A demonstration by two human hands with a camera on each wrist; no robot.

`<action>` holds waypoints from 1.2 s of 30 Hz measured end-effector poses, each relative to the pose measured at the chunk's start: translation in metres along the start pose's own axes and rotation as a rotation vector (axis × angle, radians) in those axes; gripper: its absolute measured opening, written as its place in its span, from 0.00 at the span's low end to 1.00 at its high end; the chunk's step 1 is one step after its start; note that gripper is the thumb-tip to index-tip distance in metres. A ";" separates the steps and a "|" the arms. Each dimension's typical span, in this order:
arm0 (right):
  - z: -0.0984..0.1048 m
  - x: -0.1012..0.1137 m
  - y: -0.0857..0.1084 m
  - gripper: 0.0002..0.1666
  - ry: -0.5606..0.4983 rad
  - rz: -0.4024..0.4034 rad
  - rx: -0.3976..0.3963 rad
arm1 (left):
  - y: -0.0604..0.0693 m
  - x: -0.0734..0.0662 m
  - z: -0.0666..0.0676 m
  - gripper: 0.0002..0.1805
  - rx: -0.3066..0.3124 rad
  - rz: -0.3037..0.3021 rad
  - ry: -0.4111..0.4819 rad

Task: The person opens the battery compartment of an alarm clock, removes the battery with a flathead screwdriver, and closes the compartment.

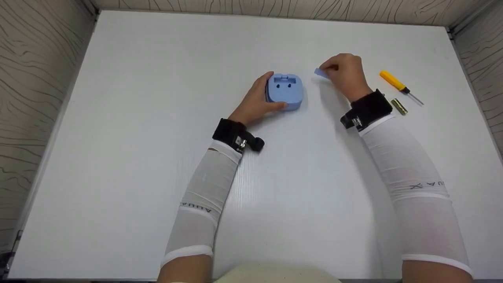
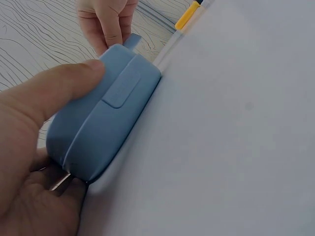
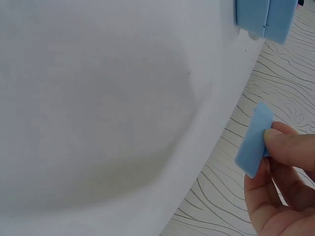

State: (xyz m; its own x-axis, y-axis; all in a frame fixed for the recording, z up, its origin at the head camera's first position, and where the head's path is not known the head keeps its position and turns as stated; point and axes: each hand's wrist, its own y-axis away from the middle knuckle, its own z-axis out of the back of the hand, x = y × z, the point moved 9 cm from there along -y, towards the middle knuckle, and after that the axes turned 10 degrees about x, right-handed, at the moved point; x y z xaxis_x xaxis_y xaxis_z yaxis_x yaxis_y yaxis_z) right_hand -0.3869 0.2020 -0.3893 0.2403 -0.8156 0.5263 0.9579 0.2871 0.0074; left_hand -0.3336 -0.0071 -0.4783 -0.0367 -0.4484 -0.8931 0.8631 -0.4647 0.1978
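A light blue rounded-square box (image 1: 285, 91) sits on the table, its top bearing an uncovered slot and two dark holes. My left hand (image 1: 257, 103) grips it from the left, thumb on the near side and fingers around the far side. The left wrist view shows the thumb pressed on the box (image 2: 110, 108), with a seam and a raised tab along its side. Off to the right, my right hand (image 1: 347, 74) pinches a small light blue battery cover (image 3: 255, 140) between thumb and fingers, held apart from the box. What lies inside the slot is too small to tell.
A yellow-handled screwdriver (image 1: 393, 81) lies right of my right hand, its metal shaft pointing toward the near right. Close to the right wrist strap is a green-gold battery (image 1: 399, 106). Wood-patterned panels (image 1: 243, 7) border the white table (image 1: 137, 98) at the back and sides.
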 end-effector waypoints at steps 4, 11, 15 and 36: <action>-0.002 0.010 -0.001 0.11 -0.016 0.045 -0.020 | -0.001 0.001 -0.001 0.57 0.002 0.007 0.000; -0.009 0.022 -0.005 0.10 -0.045 0.075 -0.022 | -0.002 0.000 0.000 0.58 0.001 0.009 -0.008; -0.013 0.028 -0.008 0.10 -0.054 0.083 -0.012 | -0.001 0.000 -0.001 0.58 0.001 0.009 0.003; -0.032 0.057 -0.012 0.11 -0.124 0.209 0.045 | -0.001 -0.001 0.001 0.57 -0.004 -0.029 0.018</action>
State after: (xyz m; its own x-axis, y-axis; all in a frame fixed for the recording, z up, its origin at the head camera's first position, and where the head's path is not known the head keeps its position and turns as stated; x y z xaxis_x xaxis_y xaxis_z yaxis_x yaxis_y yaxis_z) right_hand -0.3798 0.1359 -0.3860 0.4087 -0.6689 0.6209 0.8806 0.4677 -0.0759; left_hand -0.3347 -0.0075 -0.4772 -0.0526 -0.4209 -0.9056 0.8638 -0.4741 0.1702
